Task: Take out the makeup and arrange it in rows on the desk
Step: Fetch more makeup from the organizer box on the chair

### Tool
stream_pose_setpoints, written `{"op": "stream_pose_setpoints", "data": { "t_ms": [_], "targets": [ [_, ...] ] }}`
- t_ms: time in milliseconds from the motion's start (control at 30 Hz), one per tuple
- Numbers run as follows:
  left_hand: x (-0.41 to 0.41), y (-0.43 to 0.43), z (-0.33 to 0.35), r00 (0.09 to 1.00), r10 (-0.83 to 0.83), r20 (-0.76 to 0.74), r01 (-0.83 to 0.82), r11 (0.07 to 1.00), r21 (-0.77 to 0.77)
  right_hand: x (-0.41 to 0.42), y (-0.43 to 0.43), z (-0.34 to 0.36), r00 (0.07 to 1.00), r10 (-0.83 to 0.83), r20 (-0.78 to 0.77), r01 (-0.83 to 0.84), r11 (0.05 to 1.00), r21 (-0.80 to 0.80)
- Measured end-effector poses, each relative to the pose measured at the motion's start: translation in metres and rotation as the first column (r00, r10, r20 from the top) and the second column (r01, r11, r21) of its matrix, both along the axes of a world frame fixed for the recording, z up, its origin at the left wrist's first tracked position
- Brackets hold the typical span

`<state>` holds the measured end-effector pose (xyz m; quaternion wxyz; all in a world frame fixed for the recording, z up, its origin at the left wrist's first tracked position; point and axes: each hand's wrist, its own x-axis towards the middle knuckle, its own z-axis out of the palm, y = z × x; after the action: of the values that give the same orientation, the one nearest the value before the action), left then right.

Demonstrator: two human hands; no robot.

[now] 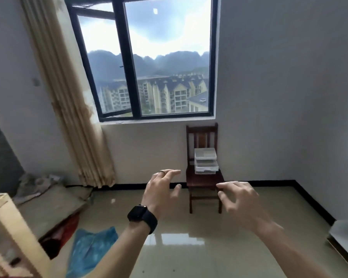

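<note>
A clear plastic drawer organiser (206, 163) stands on the seat of a dark wooden chair (204, 180) against the far wall under the window. Its contents cannot be made out from here. Both my arms are stretched forward in the air, well short of the chair. My left hand (162, 189), with a ring and a black watch on the wrist, has its fingers spread and holds nothing. My right hand (238, 198) is likewise spread and holds nothing. No desk surface shows plainly.
Glossy tiled floor (189, 247) lies between me and the chair. A blue plastic bag (90, 251) and a red item lie at lower left beside a pale wooden furniture edge (14, 227). A curtain (72, 109) hangs left of the window. A white object (346, 235) sits at the right edge.
</note>
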<state>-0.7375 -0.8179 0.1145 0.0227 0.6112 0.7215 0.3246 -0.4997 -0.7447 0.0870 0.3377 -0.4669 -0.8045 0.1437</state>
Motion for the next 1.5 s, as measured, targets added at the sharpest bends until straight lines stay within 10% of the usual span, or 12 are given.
{"op": "stream_pose_setpoints", "data": {
  "t_ms": [800, 1500],
  "targets": [
    [-0.094, 0.567, -0.025, 0.998, -0.042, -0.047, 0.036, 0.994, -0.108, -0.078, 0.544, -0.017, 0.991, -0.050, 0.123, 0.063, 0.993, -0.102],
    [-0.168, 0.937, -0.254, 0.981, -0.171, 0.097, 0.193, 0.753, -0.629, -0.150, 0.889, -0.218, 0.930, 0.031, 0.366, 0.182, 0.826, -0.533]
  ]
}}
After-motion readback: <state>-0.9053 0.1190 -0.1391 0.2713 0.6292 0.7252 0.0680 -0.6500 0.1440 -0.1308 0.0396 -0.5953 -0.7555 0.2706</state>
